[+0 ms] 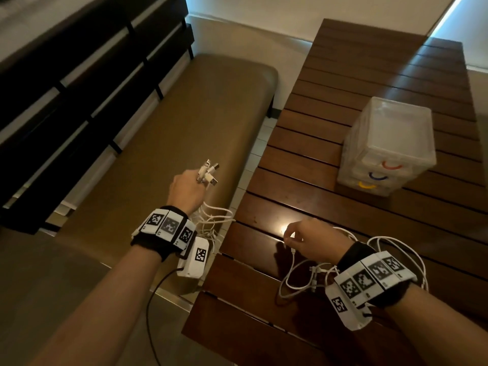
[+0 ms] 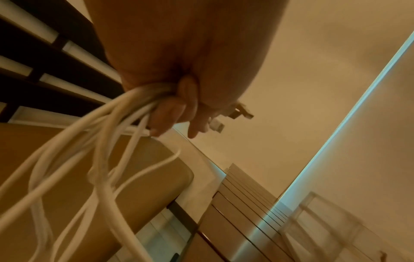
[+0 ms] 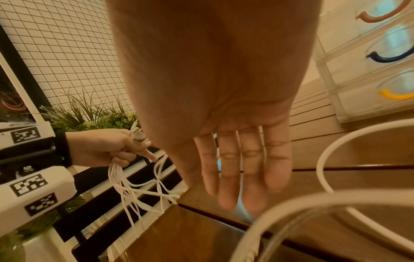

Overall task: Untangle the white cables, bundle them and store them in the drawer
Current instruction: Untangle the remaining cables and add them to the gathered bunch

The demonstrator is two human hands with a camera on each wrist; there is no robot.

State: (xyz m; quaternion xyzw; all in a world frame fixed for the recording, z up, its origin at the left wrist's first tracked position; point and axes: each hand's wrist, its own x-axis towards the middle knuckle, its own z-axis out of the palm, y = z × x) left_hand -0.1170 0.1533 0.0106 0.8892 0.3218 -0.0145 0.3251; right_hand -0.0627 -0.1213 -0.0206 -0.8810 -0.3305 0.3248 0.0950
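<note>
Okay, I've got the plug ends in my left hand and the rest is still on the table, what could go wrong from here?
1. The strands hanging below your left hand cross each other over the gap beside the table; pulling might tighten that tangle.
2. The loose cable loops lie around your right hand and its wrist, so lifting it may snag them.
3. All three fronts of the drawer unit look closed, and your left hand is full.
</note>
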